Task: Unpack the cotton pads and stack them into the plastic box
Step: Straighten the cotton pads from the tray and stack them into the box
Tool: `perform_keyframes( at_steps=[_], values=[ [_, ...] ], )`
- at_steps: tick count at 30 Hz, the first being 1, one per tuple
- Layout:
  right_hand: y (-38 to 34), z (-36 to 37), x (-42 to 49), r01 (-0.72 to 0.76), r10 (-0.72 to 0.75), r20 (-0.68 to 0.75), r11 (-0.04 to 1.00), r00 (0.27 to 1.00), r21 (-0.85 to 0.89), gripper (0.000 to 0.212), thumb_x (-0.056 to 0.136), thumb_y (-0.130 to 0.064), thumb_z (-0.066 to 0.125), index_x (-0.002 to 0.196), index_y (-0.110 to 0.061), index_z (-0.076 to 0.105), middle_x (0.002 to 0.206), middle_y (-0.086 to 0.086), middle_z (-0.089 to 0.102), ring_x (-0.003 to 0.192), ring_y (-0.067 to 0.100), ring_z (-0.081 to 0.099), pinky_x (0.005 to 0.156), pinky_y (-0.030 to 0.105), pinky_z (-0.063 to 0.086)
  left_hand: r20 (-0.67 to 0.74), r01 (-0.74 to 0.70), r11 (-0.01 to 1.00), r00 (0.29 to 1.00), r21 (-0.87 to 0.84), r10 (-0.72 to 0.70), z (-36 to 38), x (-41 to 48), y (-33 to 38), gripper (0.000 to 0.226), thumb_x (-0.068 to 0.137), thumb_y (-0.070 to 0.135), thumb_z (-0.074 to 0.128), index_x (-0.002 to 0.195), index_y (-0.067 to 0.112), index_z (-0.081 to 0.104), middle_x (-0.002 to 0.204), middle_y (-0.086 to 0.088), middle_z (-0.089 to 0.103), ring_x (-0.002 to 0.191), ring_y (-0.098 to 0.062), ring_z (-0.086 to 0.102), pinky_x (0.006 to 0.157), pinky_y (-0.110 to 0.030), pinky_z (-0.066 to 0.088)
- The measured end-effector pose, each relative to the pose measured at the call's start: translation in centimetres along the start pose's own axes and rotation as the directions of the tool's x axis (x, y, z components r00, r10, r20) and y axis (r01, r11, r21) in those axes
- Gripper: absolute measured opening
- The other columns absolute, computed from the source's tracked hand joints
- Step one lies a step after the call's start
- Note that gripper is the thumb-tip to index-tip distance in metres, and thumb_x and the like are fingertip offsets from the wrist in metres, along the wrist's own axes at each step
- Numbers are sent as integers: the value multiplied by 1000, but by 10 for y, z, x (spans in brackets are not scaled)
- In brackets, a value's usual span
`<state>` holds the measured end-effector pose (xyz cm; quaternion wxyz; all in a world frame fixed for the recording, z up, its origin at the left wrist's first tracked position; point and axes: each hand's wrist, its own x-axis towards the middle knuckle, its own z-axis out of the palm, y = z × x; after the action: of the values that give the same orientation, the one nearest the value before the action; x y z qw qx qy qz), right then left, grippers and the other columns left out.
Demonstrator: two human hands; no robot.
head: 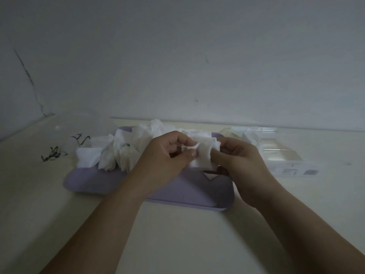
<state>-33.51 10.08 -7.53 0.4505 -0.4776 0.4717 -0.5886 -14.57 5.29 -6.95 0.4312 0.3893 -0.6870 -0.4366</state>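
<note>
Head view: cotton pad (205, 155), perhaps folded, in pinch of left hand (164, 164) and right hand (244, 165)

Bare table (187, 234) lies open nearer than the left grip (164, 161) and right grip (243, 167), cotton pads (118, 153) crowd the tray (94, 180) to their left, the plastic box (276, 151) blocks their right, and the wall (197, 76) closes behind.

The left forearm (106, 224) and right forearm (300, 226) reach forward, bare, and converge over the lilac tray (92, 180). Above the tray's middle the left hand (162, 163) and right hand (245, 169) meet, fingers curled. Each pinches one side of a white cotton pad (203, 157) between thumb and fingertips.
</note>
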Motion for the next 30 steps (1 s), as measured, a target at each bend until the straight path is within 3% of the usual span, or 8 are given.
perform_keyframes(
  at_steps=[3, 6, 10, 13, 16, 19, 26, 30],
  values=[
    [-10, -3, -1, 25, -24, -21, 999, 999, 33, 19, 104, -7, 61, 107, -3, 79, 100, 14, 80, 93, 27, 77, 83, 43, 64, 5, -52, 999, 999, 10, 52, 5, 10, 12, 11, 90, 21, 78, 90, 29, 71, 68, -22, 64, 63, -20, 51, 64, -36, 45],
    [-18, -2, -1, 24, -22, -22, 991, 1000, 129, 33, 108, -31, 56, 114, -4, 74, 108, 14, 80, 101, 30, 79, 85, 44, 66, 15, -73, 997, 997, 40, 72, 12, 20, 28, 9, 92, 16, 77, 92, 21, 69, 66, -19, 64, 62, -20, 56, 60, -35, 46],
    [-16, -4, 3, 43, -23, -166, 992, 986, 115, 20, 107, -18, 60, 125, -11, 66, 118, 13, 77, 108, 30, 77, 82, 43, 66, 18, -45, 999, 999, 5, 45, 27, 31, 37, 16, 87, 11, 81, 97, 15, 70, 87, -16, 73, 66, -22, 71, 57, -31, 57],
    [-13, -7, 6, 61, -30, -246, 991, 969, 120, 19, 108, -15, 55, 122, -26, 62, 123, 6, 70, 111, 28, 73, 81, 45, 67, -33, 17, 999, 999, -38, -19, 33, 36, 30, 7, 91, 11, 77, 93, 11, 70, 75, -9, 70, 59, -19, 65, 50, -23, 50],
    [-14, -8, 6, 94, -69, -231, 991, 970, 98, 32, 109, -18, 51, 130, -40, 57, 124, -3, 63, 107, 25, 73, 81, 43, 67, -4, 43, 997, 999, -62, -44, 37, 36, 22, 11, 93, 10, 74, 83, 7, 71, 62, -4, 66, 53, -14, 56, 47, -20, 46],
    [-13, -8, 6, 86, -77, -194, 996, 978, 38, 31, 107, -24, 51, 130, -44, 54, 126, -4, 63, 102, 23, 74, 73, 35, 65, 9, 45, 994, 999, -101, -44, 39, 37, 21, 13, 93, 11, 74, 80, 8, 72, 61, -7, 63, 52, -14, 55, 47, -20, 46],
    [-2, -2, 8, 70, -111, -166, 970, 980, -234, 21, 91, -52, 56, 111, -55, 47, 131, 4, 64, 107, 23, 73, 88, 50, 63, -42, 30, 977, 998, -210, -39, 42, 34, 8, 15, 89, 5, 74, 76, 11, 74, 63, -12, 66, 54, -20, 58, 57, -37, 56],
    [4, -2, 10, 81, -126, -169, 965, 977, -250, 15, 99, -42, 60, 104, -49, 48, 123, 10, 68, 101, 28, 75, 82, 48, 64, -35, 6, 995, 999, -101, -9, 44, 33, 5, 13, 92, 7, 71, 81, 13, 75, 69, -8, 73, 58, -20, 66, 60, -35, 55]
  ],
)
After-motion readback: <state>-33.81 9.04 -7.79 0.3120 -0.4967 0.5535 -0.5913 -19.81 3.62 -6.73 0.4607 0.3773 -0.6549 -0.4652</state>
